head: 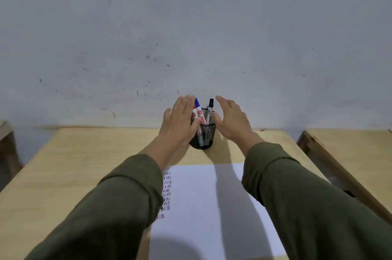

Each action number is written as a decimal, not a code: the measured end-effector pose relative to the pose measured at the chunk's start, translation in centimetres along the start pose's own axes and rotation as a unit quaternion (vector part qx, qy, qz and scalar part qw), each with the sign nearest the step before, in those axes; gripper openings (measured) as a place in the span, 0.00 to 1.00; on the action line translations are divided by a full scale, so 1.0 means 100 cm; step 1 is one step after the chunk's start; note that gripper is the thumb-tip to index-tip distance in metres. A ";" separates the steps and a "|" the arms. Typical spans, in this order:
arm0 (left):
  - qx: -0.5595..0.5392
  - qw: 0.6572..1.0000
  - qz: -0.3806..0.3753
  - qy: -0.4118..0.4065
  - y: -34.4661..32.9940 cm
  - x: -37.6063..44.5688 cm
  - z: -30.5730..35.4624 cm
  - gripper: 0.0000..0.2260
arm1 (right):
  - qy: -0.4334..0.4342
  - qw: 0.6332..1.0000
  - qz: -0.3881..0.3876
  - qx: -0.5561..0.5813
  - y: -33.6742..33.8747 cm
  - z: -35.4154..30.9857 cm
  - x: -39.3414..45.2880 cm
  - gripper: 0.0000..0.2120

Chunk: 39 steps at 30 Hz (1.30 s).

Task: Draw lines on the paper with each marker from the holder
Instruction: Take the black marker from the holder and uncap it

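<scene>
Now both open hands, left hand (180, 121) and right hand (232, 121), flank holder (203, 136) near table's far edge.

black mesh holder (206, 135), blue-capped marker (199, 111), olive sleeves (131, 196)

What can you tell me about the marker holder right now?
The holder is a black wire-mesh cup standing upright on the wooden table, beyond the paper and near the wall. A blue-capped marker, a red one and a black-capped pen stand in it. The open left hand overlaps its left side; the right hand hovers alongside.
</scene>
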<state>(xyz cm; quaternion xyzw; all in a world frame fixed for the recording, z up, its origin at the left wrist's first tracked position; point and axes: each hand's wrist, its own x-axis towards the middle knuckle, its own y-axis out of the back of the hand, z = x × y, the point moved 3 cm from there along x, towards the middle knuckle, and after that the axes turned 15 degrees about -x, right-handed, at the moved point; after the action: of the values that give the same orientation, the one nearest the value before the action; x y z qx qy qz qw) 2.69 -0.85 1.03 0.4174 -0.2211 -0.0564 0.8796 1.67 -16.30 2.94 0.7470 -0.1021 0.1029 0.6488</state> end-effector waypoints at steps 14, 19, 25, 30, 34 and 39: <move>-0.029 0.999 -0.011 0.044 -0.034 0.016 -0.020 0.30 | 0.010 0.999 -0.011 0.034 -0.027 0.003 0.038 0.23; -0.047 0.997 -0.014 0.061 -0.039 0.012 -0.024 0.29 | 0.000 0.998 0.016 0.057 -0.023 0.006 0.034 0.21; -0.060 0.994 -0.026 0.083 -0.041 0.009 -0.019 0.27 | -0.009 0.995 0.030 0.091 -0.024 0.008 0.029 0.23; -0.038 0.994 -0.042 0.092 -0.038 0.011 -0.019 0.29 | -0.056 0.977 0.038 0.205 -0.016 0.009 0.027 0.30; -0.014 0.995 -0.041 0.085 -0.029 0.012 -0.016 0.30 | -0.083 0.936 0.078 0.332 0.005 0.007 0.030 0.29; -0.078 0.994 0.056 0.059 0.005 0.013 0.006 0.25 | -0.076 0.906 0.135 0.395 0.046 -0.006 0.029 0.27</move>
<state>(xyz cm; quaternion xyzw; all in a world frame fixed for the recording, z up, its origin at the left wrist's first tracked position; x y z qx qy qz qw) 3.56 -1.34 2.20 0.3367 -0.1869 0.0005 0.9229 3.11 -16.37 8.18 0.9268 -0.2018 0.1641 0.2710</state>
